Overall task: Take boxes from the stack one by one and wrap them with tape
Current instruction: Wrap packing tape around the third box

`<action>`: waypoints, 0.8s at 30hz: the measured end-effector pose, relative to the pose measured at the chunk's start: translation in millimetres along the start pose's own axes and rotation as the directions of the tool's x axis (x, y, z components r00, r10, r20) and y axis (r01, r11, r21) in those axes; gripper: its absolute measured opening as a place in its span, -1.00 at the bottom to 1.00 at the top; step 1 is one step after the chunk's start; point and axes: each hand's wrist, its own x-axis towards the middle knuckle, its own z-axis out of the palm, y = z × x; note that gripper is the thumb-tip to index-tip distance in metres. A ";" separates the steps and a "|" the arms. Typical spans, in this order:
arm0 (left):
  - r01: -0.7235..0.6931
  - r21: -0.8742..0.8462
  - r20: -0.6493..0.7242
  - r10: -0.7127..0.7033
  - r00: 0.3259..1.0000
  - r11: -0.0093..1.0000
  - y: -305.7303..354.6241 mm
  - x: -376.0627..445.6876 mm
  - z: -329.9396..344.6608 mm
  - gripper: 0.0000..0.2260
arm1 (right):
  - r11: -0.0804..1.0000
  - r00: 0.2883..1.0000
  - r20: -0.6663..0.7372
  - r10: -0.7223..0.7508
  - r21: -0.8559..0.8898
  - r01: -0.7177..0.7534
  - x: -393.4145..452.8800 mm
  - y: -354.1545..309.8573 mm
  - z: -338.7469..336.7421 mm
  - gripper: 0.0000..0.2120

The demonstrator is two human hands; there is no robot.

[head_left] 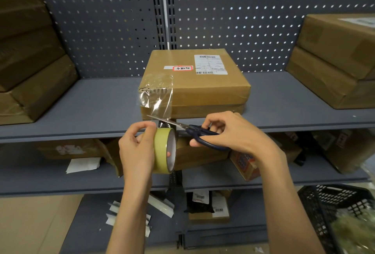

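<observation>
A flat brown box [203, 85] with a white shipping label lies on the grey shelf [91, 109], on top of a second flat box. A strip of clear tape [157, 99] runs from its front left corner down to a yellowish tape roll [163, 150]. My left hand [136, 148] grips the roll just below the shelf edge, thumb and forefinger pinching the tape. My right hand [229, 134] holds dark-handled scissors [190, 130], whose blades lie across the tape just above the roll.
Stacks of brown boxes stand at the left [32, 71] and right [334, 60] of the shelf. A pegboard wall backs it. Lower shelves hold parcels and paper scraps. A black plastic crate [332, 209] sits at the bottom right.
</observation>
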 end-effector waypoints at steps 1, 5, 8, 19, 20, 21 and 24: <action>0.003 -0.003 0.001 -0.003 1.000 1.000 0.2 0.0 0.3 -0.97 | 1.000 1.000 -0.007 -0.004 0.001 0.004 0.3 0.1 -1.4 -0.60; -0.001 0.006 0.001 0.001 1.000 1.000 0.6 0.4 0.2 -0.97 | 0.999 0.999 -0.007 -0.034 0.027 0.034 1.3 -0.4 -5.7 -0.62; -0.003 0.014 0.001 0.003 1.000 1.000 0.3 1.0 0.4 -0.97 | 0.997 0.998 -0.007 -0.054 0.051 0.055 2.1 0.8 -5.1 -0.63; -0.014 0.024 0.010 0.014 1.000 1.000 0.4 -0.5 -0.5 -0.92 | 0.996 0.998 0.010 -0.056 0.068 0.055 1.8 2.0 -2.0 -0.66; -0.014 0.031 0.010 0.013 1.000 0.999 0.3 -0.9 -0.5 -0.91 | 0.996 0.998 0.015 -0.057 0.068 0.056 1.8 2.5 -1.5 -0.67; -0.013 0.035 0.007 0.012 1.000 0.999 0.3 -1.5 -0.5 -0.91 | 0.996 0.998 0.019 -0.059 0.069 0.058 1.9 2.8 -0.8 -0.67; -0.021 0.016 -0.014 0.021 1.000 1.000 0.9 -3.5 -0.8 -0.90 | 0.995 0.997 0.014 -0.070 0.067 0.069 2.2 2.4 2.6 -0.68</action>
